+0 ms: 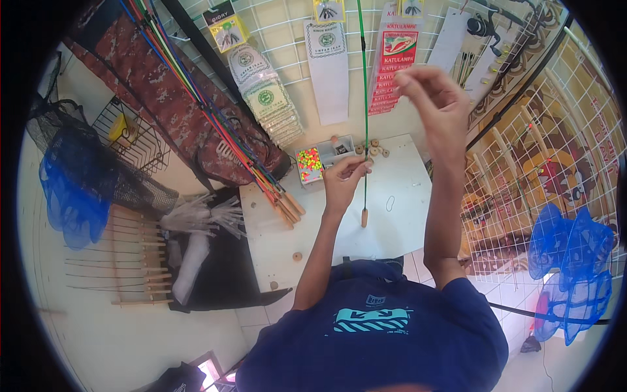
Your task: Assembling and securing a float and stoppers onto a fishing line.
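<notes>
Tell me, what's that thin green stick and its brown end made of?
The green rod, pinched by the left hand, looks like glossy painted fibreglass or plastic: thin, straight, shiny. Its brown handle end looks like wood or cork, matte and tan.

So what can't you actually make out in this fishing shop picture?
Head view only:
- Any line at the right hand: too thin to see.
- Top of the green rod: cut off by the upper edge.
- Left hand fingertips: curled around the rod.
- Contents of the small box: too small, just coloured specks.
</notes>
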Motion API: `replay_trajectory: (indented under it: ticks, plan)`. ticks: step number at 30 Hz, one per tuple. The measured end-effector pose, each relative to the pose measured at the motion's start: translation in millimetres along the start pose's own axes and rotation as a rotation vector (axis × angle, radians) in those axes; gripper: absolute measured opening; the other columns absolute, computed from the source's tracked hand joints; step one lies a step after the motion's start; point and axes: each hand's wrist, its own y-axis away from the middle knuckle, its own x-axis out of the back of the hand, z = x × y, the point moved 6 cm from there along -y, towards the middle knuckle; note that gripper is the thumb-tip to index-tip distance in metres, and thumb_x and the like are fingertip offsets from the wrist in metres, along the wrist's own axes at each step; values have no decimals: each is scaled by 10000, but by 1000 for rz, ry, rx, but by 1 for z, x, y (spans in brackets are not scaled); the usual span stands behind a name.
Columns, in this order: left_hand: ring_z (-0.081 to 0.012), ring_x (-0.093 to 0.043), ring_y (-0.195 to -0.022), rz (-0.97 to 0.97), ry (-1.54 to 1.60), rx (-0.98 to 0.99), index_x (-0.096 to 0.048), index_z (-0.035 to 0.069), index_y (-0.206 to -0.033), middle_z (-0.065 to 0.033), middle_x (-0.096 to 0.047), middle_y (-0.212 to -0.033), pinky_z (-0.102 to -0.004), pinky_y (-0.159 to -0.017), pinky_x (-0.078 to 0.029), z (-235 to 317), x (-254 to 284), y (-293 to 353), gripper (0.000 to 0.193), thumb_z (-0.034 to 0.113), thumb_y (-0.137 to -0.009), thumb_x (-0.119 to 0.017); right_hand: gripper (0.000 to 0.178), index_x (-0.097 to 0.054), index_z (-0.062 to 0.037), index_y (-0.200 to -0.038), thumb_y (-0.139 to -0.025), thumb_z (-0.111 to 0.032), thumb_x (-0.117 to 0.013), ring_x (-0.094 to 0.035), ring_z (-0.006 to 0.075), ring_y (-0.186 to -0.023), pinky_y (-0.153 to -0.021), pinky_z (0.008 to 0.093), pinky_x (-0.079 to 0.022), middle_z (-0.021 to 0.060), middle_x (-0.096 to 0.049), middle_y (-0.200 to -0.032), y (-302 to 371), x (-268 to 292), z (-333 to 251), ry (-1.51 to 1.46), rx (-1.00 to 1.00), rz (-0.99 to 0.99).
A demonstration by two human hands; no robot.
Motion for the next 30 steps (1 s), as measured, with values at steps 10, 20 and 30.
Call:
replay_trajectory:
  ticks: [10, 20, 30]
  plan:
    - [-152, -695, -780, -18, -46, -28, -692, -44, -968, -92, -701, -853, -254, -708, -566, 1, -5, 5, 130, 21, -856, -687, 148, -700, 0, -921, -810, -80, -757, -635, 70, -752, -665, 201, -487, 47, -700, -831, 2, -12, 15, 60, 49, 165]
    - [-159, -703, -766, -11, -106, -61, -698, -36, -963, -93, -697, -849, -252, -682, -562, 4, -11, 10, 130, 18, -845, -696, 162, -692, -4, -939, -819, -91, -756, -625, 53, -700, -560, 171, -451, 46, -695, -795, -4, -12, 12, 23, 34, 262]
    - [-158, -704, -782, -22, -85, -63, -694, -35, -961, -93, -697, -861, -251, -680, -558, 3, -11, 11, 123, 19, -850, -689, 237, -661, -19, -965, -783, -100, -789, -607, 47, -700, -642, 187, -442, 40, -694, -743, -15, -10, -3, 111, -18, 123]
